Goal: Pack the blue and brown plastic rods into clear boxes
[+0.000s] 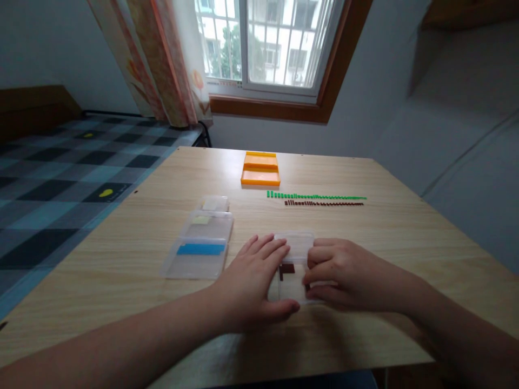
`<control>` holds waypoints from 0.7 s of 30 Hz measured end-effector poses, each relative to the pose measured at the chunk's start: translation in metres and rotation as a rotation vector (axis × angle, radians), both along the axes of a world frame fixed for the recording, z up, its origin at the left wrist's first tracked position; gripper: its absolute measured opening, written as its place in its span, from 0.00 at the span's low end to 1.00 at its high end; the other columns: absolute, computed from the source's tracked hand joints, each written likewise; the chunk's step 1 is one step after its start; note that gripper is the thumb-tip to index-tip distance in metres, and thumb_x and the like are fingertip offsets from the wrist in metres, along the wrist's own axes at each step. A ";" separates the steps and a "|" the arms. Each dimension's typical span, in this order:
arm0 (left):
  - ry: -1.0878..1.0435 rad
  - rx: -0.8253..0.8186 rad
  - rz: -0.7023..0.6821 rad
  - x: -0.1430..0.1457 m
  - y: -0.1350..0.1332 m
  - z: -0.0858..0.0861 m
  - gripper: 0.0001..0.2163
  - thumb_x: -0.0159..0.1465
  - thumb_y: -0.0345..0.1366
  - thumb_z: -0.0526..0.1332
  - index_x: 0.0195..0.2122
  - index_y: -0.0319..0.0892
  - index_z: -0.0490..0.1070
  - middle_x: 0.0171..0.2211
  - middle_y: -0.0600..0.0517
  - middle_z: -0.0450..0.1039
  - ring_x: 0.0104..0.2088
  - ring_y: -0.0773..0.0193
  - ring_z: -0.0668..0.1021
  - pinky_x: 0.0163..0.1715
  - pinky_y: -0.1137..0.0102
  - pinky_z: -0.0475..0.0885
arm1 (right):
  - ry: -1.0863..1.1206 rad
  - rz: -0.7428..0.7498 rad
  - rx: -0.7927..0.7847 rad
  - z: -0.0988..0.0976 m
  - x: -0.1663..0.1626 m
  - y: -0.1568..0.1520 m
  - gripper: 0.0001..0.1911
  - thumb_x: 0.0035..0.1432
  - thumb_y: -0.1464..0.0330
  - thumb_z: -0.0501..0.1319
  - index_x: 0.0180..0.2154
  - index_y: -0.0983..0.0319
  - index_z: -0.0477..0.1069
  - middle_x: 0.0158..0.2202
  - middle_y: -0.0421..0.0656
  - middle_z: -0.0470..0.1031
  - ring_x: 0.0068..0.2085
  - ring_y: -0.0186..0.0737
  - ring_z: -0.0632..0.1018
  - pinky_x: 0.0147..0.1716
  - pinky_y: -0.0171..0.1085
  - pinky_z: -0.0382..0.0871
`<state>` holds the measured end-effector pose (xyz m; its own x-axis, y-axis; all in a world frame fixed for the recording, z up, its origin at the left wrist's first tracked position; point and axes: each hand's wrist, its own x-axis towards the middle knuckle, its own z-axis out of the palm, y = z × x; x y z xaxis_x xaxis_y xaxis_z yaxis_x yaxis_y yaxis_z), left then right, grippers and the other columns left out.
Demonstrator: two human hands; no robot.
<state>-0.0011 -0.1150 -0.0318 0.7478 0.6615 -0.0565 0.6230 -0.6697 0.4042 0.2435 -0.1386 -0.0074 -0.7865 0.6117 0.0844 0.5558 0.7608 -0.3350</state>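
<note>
A small clear plastic box point(295, 244) lies with its lid folded back at the near middle of the table. Dark brown pieces point(288, 268) sit inside it, grouped along the upper left of the compartment. My left hand point(255, 283) rests over the box's left side, fingers stretched and thumb apart along the near edge. At the box's right side, my right hand point(344, 273) is closed in a pinch. A bit of brown piece point(307, 287) shows at its fingertips; most of it is hidden.
Left of the hands lies an open clear case point(194, 267) with a blue strip point(200, 249), and a smaller clear box point(215, 203) behind it. Farther back are an orange tray point(260, 182), a row of green pieces point(300, 195) and a row of brown pieces point(310, 203).
</note>
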 end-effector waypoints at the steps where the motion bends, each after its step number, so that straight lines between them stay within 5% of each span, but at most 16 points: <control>1: -0.006 0.005 0.000 0.000 0.000 -0.001 0.44 0.58 0.55 0.70 0.70 0.39 0.60 0.72 0.40 0.56 0.73 0.41 0.57 0.71 0.45 0.50 | 0.005 -0.001 0.001 -0.002 0.000 0.000 0.08 0.66 0.69 0.62 0.35 0.59 0.79 0.32 0.40 0.75 0.35 0.37 0.72 0.39 0.39 0.62; 21: 0.016 -0.014 -0.002 0.001 0.001 0.002 0.45 0.59 0.56 0.70 0.71 0.36 0.60 0.73 0.38 0.55 0.73 0.40 0.56 0.72 0.45 0.48 | 0.045 0.057 -0.016 0.000 0.003 0.000 0.14 0.64 0.72 0.57 0.42 0.58 0.82 0.32 0.42 0.71 0.32 0.37 0.69 0.34 0.38 0.59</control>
